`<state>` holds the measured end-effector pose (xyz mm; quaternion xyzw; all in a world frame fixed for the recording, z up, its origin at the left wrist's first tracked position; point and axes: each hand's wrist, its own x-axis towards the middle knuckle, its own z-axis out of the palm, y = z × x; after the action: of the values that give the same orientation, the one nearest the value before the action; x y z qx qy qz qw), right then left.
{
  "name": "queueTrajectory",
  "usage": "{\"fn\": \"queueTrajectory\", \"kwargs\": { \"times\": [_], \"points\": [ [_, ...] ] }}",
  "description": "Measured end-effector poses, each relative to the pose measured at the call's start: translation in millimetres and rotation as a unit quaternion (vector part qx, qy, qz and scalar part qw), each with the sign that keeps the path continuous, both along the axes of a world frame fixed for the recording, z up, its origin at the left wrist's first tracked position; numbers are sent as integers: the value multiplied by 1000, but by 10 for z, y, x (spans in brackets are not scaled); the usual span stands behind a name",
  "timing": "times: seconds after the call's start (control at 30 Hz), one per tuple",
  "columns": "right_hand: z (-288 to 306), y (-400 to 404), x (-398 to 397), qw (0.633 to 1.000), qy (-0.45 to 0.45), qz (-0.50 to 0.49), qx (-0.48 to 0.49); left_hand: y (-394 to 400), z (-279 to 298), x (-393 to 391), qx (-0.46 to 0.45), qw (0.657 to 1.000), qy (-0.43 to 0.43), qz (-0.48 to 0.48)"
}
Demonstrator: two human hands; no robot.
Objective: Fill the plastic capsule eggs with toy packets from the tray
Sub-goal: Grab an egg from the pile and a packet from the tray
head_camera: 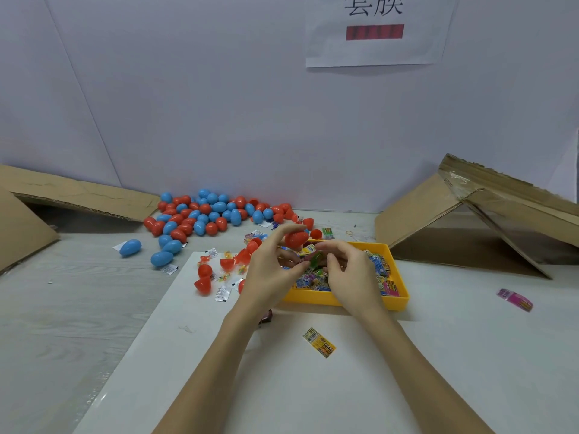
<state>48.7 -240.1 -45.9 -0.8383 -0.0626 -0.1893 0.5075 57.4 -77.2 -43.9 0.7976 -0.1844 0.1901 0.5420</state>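
pale wall behind, a paper sign (376, 29) taped up far right, cardboard flaps (470, 220) leaning at both sides to fence the work in. your table (78, 308) is grey wood-grain with a white sheet (282, 386) laid over the near middle.

yellow tray (398, 300) sits right of centre, just past your hands, heaped with toy packets (383, 270). placed there, i judge, so the right hand reaches stock without crossing over.

left hand (269, 270) hovers over the tray's left edge, its fingers (291, 228) curled round a red egg (297, 239) held up at the far side of the hand. whether that egg is a half or a whole, can't tell. right hand (347, 270) faces it over the tray, fingers bent in toward a small green piece (315, 260) between the two hands; which hand actually pinches it is unclear. looks like you're about to feed a packet into the shell.

pile of red and blue eggs (206, 214) lies far left against the wall, probably done or waiting, can't say which. open red halves (203, 277) and loose packets are scattered just left of your left hand, kept close for quick pickup. one yellow packet (319, 342) lies on the sheet near you; a pink packet (515, 299) lies well off to the right.
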Motion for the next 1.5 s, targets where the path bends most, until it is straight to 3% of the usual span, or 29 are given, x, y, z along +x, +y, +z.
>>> {"fn": "queueTrajectory", "kwargs": {
  "times": [0.23,0.5,0.87,1.27,1.5],
  "points": [
    [23,22,-30,999,-23,39,-8,-5,13,-14,1,1000,-3,-3],
    [37,-13,-33,999,-33,6,17,71,87,-30,-85,993,67,-46],
    [27,46,-71,996,-43,12,-78,67,91,-14,-113,988,102,-40],
    [41,78,-95,990,-70,13,-120,25,78,-35,-53,996,41,-50],
    [49,-11,-65,998,-42,-34,-44,5,86,-28,-88,994,52,-29]
  ]
}}
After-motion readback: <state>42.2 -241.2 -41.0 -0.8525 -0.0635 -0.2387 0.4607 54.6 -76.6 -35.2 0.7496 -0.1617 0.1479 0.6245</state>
